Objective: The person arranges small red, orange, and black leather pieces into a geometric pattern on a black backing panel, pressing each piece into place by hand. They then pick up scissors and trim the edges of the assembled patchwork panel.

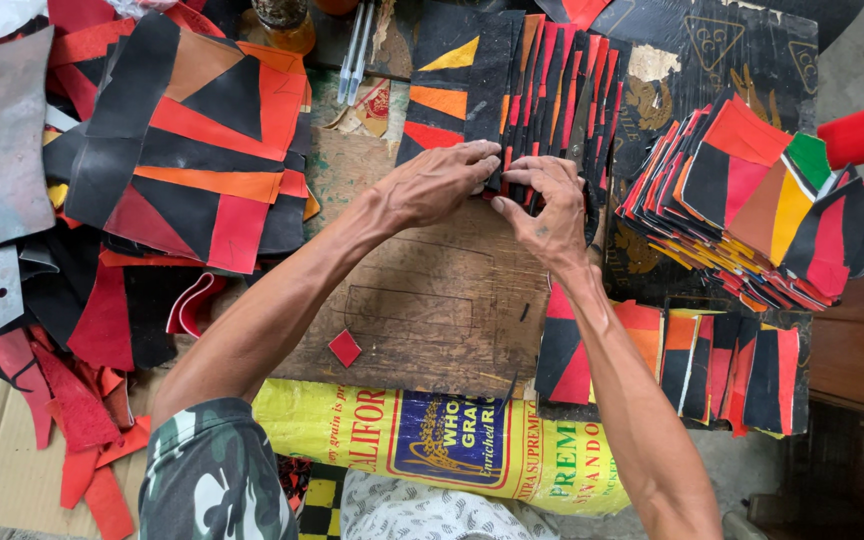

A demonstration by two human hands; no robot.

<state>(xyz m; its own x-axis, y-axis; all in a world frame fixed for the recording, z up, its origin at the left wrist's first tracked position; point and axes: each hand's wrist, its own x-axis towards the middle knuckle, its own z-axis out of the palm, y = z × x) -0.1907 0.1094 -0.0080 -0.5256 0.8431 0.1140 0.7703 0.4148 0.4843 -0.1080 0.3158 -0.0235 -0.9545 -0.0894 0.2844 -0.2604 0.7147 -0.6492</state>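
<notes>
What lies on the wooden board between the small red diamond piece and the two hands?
In the head view, only bare wooden board with faint drawn outlines lies between the small red piece and the left hand and right hand.

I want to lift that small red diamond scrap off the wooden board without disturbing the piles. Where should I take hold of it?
The red scrap lies flat and alone on the wooden board, so nothing blocks it. Probably best to come straight down from above and pinch two opposite corners, or slide a fingertip under one point. It looks thin, with no raised edge to grab.

A craft workshop: stacked leather patchwork pieces [752, 205] on a worn wooden workboard [422, 310].
</notes>
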